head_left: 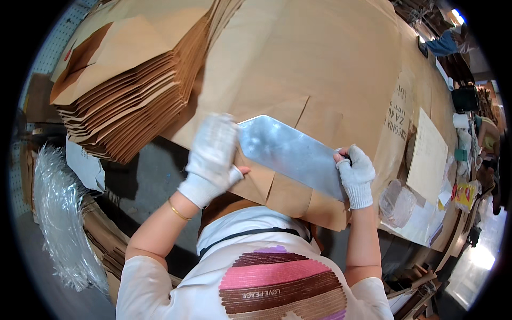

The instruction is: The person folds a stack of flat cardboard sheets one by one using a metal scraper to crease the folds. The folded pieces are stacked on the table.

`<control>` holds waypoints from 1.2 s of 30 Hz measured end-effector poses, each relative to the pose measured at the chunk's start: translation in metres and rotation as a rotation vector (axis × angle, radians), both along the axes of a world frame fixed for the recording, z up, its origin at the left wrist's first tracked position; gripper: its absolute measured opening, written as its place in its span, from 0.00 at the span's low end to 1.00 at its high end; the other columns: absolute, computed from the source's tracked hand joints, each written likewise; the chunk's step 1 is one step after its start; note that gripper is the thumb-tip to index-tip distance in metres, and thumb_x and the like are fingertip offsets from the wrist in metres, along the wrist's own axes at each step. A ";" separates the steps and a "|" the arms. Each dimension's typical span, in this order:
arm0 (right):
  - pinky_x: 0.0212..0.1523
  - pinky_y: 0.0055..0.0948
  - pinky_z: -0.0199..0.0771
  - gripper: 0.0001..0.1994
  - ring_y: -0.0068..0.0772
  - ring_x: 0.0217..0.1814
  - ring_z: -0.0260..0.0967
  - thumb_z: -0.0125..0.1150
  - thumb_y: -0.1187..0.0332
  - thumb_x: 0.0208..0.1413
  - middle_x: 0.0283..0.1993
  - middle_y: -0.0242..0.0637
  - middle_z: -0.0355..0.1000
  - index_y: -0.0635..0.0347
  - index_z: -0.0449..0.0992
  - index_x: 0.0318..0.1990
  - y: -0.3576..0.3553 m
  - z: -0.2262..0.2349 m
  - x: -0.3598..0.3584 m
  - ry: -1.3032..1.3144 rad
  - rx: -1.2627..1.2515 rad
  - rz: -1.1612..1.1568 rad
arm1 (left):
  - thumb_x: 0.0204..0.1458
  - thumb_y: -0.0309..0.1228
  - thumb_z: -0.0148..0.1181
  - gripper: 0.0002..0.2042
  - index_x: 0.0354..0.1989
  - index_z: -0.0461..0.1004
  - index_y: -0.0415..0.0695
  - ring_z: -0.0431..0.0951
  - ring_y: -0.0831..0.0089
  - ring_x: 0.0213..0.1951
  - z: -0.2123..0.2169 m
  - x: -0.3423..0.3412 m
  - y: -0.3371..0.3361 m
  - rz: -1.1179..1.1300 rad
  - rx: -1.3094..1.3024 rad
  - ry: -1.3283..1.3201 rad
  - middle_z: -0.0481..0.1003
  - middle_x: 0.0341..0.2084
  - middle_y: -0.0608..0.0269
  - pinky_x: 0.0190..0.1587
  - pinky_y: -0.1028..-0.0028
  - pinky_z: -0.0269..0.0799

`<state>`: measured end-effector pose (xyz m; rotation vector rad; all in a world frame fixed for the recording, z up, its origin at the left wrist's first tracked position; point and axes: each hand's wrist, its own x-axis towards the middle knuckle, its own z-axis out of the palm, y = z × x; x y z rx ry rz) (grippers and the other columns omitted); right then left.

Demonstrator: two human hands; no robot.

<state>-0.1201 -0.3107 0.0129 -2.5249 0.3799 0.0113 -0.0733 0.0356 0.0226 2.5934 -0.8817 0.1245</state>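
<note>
A flat, shiny metal plate [290, 152] with angled corners lies on a brown kraft paper sheet or bag [290, 194], whose near edge is folded and hangs toward me. My right hand [356, 172], in a white knit glove with bare fingertips showing, grips the plate's right end. Beside the plate's left end is my left hand [212, 152], gloved the same way and slightly smeared by motion. Its fingers stretch away from me and its thumb stands apart, near the paper's folded edge. Whether the left hand touches the plate cannot be made out.
A thick stack of folded kraft paper bags [128, 101] stands at the far left. Clear plastic strips [61, 218] hang at the left. A pale board [428, 157] and a clear plastic bundle [397, 202] lie to the right. Other people are at the far right.
</note>
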 end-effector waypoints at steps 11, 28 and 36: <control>0.40 0.40 0.77 0.09 0.47 0.39 0.79 0.69 0.62 0.54 0.35 0.42 0.81 0.57 0.80 0.35 0.014 0.003 0.016 0.003 -0.074 0.086 | 0.42 0.26 0.63 0.27 0.56 0.71 0.34 0.64 0.46 0.69 -0.011 -0.013 -0.014 -0.172 -0.049 0.100 0.69 0.61 0.45 0.68 0.55 0.64; 0.75 0.57 0.52 0.38 0.50 0.74 0.57 0.75 0.47 0.39 0.69 0.43 0.66 0.60 0.78 0.57 0.046 -0.006 -0.023 -0.264 -0.255 0.413 | 0.46 0.31 0.59 0.35 0.68 0.65 0.43 0.59 0.38 0.72 -0.016 -0.018 -0.021 -0.245 0.207 0.005 0.64 0.68 0.43 0.69 0.48 0.60; 0.75 0.55 0.53 0.37 0.50 0.74 0.58 0.74 0.46 0.41 0.69 0.43 0.66 0.59 0.78 0.57 0.049 -0.004 -0.022 -0.248 -0.260 0.415 | 0.41 0.29 0.61 0.35 0.65 0.68 0.43 0.58 0.39 0.72 -0.010 -0.021 -0.020 -0.235 0.227 0.021 0.64 0.68 0.44 0.69 0.49 0.60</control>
